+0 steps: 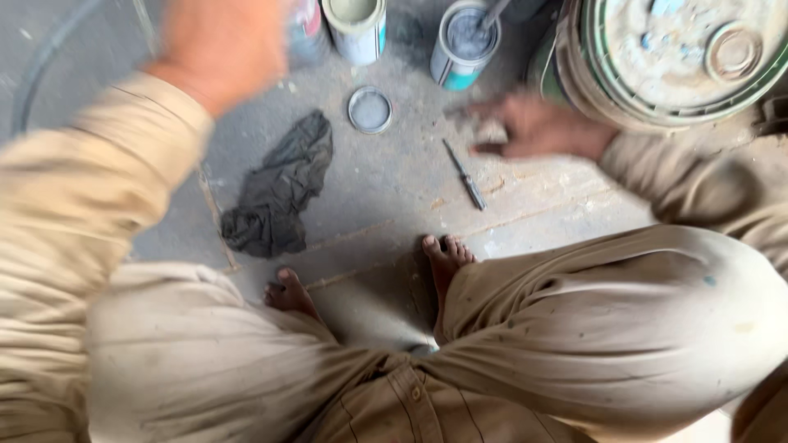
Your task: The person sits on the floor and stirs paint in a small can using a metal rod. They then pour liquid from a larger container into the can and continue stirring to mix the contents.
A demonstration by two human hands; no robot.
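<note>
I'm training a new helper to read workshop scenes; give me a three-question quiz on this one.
1. True or false: the right hand rests on the floor.
2. What lies between the dark rag and the open tin: A) a round lid, B) a brush, C) a hammer?
3. Which thin tool lies nearest the right hand?

Key: 1 true. 2 A. 3 the screwdriver.
</note>
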